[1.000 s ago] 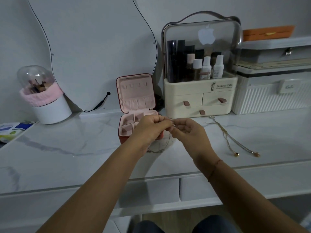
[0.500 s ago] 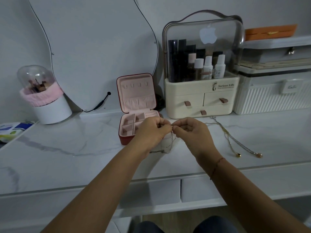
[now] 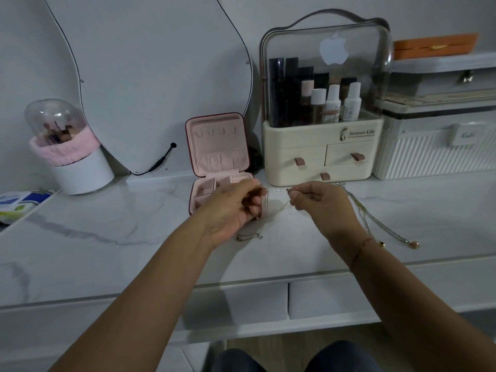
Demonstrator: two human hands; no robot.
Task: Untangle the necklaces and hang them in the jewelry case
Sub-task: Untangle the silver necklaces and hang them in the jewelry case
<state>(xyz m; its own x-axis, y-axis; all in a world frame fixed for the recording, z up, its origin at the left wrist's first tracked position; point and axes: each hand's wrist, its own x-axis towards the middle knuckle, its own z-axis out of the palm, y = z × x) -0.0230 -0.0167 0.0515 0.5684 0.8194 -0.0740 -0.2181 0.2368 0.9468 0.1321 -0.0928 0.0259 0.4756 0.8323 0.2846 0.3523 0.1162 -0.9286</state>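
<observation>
A thin gold necklace (image 3: 279, 206) hangs between my two hands above the marble vanity top (image 3: 134, 226), its lower end (image 3: 248, 236) lying on the surface. My left hand (image 3: 230, 210) holds one part of the chain with curled fingers. My right hand (image 3: 316, 201) pinches the other end at its fingertips. Behind my left hand stands the small pink jewelry case (image 3: 217, 154), lid upright, with hooks inside the lid. Other necklaces (image 3: 375, 224) with round pendants lie stretched out on the top to the right of my right hand.
A cream cosmetics organizer (image 3: 319, 157) with bottles stands behind the hands, a white ribbed box (image 3: 434, 151) to its right. A curved mirror (image 3: 150, 76) leans on the wall. At the left stands a white domed brush holder (image 3: 69, 157). Drawers lie below the front edge.
My hands have drawn apart, the left going left and the right going right, so the chain now spans a gap between them. More of the chain hangs down toward the top.
</observation>
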